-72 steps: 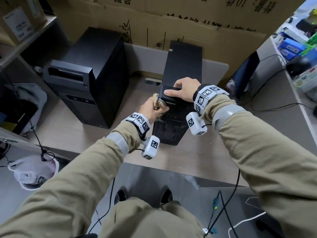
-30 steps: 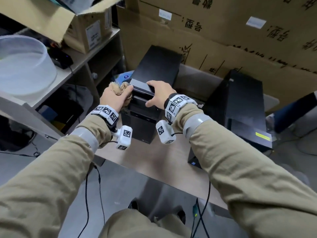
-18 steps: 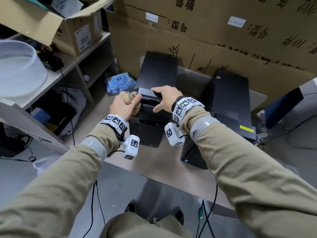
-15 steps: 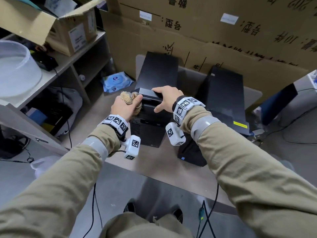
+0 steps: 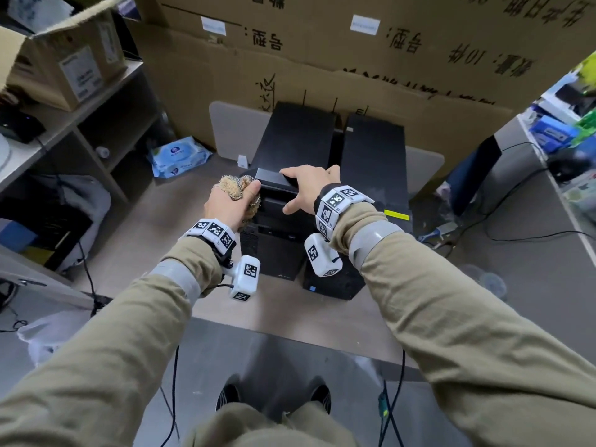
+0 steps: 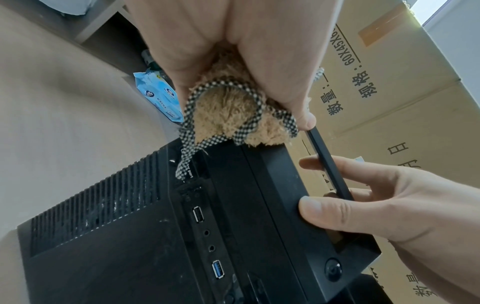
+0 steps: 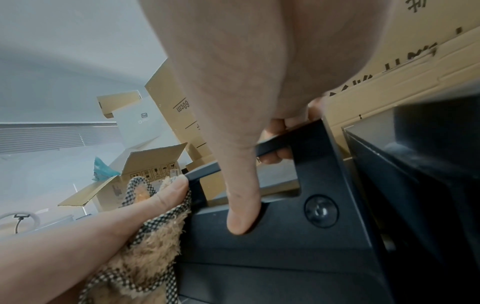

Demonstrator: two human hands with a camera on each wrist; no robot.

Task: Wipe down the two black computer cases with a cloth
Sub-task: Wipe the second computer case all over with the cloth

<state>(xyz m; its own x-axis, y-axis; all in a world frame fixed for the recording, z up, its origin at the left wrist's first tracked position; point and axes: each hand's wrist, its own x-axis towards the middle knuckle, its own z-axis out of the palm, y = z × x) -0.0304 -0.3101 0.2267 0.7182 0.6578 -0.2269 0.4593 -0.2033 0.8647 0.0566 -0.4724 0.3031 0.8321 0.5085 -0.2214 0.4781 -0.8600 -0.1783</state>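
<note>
Two black computer cases stand side by side on the tabletop, the left case (image 5: 296,140) and the right case (image 5: 374,162). My left hand (image 5: 240,195) grips a bunched tan cloth (image 5: 238,185) with checked trim and presses it against the left case's top front left corner (image 6: 259,156). My right hand (image 5: 290,188) curls its fingers round the handle bar (image 7: 283,139) at the top front of the left case. Its thumb (image 7: 241,205) lies on the front panel. The cloth (image 6: 233,115) fills my left palm.
A blue wet-wipe pack (image 5: 179,156) lies left of the cases. Shelving (image 5: 80,124) with boxes stands at the left. Big cardboard boxes (image 5: 354,59) wall the back. Cables (image 5: 483,227) trail at the right. The table's front edge (image 5: 290,343) is near my feet.
Both hands left the right case for the left one. The left case has since slid right until it stands against the right case. The grips stay the same.
</note>
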